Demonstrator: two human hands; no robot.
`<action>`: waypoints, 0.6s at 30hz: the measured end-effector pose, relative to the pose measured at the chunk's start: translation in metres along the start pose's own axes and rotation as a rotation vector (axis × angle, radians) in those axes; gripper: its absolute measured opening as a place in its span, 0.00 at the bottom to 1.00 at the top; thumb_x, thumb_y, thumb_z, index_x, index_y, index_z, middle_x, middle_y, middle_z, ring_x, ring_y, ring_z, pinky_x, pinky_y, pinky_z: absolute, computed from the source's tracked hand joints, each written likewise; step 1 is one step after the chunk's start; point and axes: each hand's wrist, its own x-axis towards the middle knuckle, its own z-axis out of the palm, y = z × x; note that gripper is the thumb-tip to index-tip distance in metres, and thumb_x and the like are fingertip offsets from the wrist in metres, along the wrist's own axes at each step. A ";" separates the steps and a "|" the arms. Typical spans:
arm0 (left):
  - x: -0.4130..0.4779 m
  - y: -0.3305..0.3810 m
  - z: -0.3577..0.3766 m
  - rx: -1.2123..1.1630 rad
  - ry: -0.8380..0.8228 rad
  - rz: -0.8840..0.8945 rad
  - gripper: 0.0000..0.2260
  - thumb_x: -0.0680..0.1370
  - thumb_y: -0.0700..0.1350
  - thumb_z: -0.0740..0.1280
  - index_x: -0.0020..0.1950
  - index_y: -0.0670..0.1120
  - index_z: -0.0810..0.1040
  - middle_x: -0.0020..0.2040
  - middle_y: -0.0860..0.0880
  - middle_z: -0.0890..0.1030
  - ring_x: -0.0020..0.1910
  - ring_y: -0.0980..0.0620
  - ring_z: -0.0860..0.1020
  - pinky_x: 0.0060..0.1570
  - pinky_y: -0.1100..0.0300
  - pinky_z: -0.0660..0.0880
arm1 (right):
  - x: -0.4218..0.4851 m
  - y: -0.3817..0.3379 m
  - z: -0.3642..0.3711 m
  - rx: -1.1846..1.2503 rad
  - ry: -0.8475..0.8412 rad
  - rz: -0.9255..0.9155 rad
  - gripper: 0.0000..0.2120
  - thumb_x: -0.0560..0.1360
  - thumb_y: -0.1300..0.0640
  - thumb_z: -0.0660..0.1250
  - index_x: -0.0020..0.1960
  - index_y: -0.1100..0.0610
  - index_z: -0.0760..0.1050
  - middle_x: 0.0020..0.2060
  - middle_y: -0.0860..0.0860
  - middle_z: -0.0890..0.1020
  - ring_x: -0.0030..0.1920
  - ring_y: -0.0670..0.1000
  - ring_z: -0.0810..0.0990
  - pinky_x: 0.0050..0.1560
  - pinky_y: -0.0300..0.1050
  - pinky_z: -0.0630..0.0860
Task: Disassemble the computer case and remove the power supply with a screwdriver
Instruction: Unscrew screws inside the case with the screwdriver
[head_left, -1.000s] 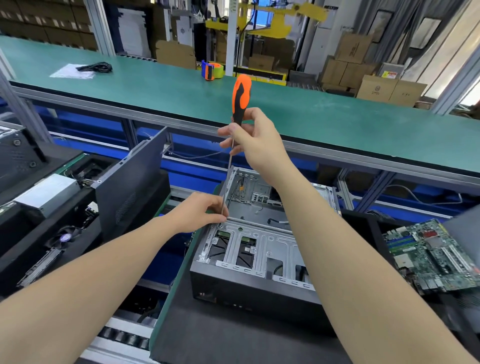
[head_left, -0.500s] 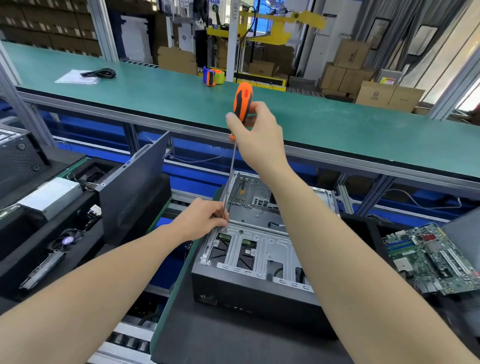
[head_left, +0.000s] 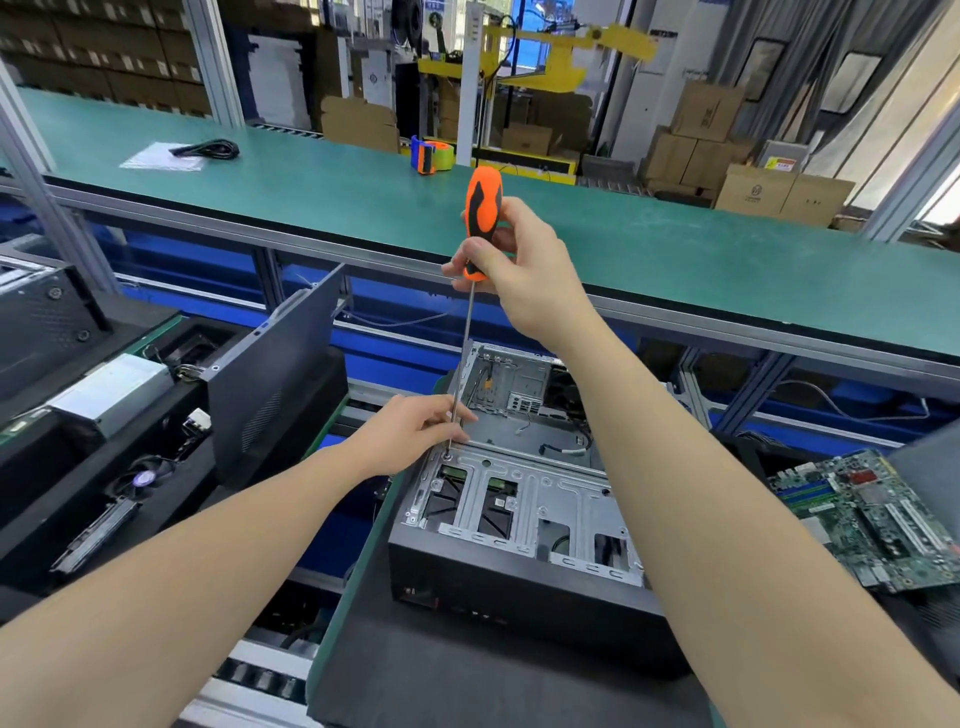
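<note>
Your right hand (head_left: 524, 270) grips the upright screwdriver (head_left: 480, 223), tip on a screw at the open computer case (head_left: 519, 519) frame's left corner, left hand (head_left: 415, 434) pinching the shaft

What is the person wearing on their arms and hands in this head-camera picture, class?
Nothing that shows. The left hand and the right hand are bare, with no gloves and no rings in view. The left forearm and the right forearm carry no sleeve, watch or wristband down to the frame's lower edge.
</note>
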 end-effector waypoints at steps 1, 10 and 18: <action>0.000 0.001 0.000 0.014 0.004 -0.005 0.07 0.83 0.52 0.65 0.50 0.65 0.79 0.49 0.61 0.86 0.45 0.42 0.84 0.50 0.41 0.81 | 0.001 0.001 -0.001 -0.007 -0.001 0.000 0.08 0.86 0.65 0.63 0.65 0.64 0.72 0.48 0.60 0.86 0.49 0.54 0.89 0.53 0.52 0.87; 0.004 0.005 0.006 0.114 0.059 -0.021 0.08 0.82 0.47 0.67 0.45 0.58 0.78 0.42 0.65 0.85 0.35 0.52 0.82 0.39 0.52 0.81 | -0.005 0.004 0.025 0.133 0.378 0.160 0.11 0.81 0.57 0.68 0.62 0.49 0.74 0.48 0.47 0.84 0.47 0.50 0.86 0.42 0.37 0.80; 0.001 0.004 0.008 0.051 0.039 -0.038 0.04 0.81 0.48 0.67 0.48 0.55 0.80 0.43 0.62 0.85 0.43 0.56 0.84 0.50 0.47 0.81 | 0.002 -0.007 0.055 0.308 0.526 0.247 0.16 0.84 0.51 0.67 0.40 0.52 0.66 0.31 0.45 0.68 0.30 0.46 0.67 0.34 0.43 0.68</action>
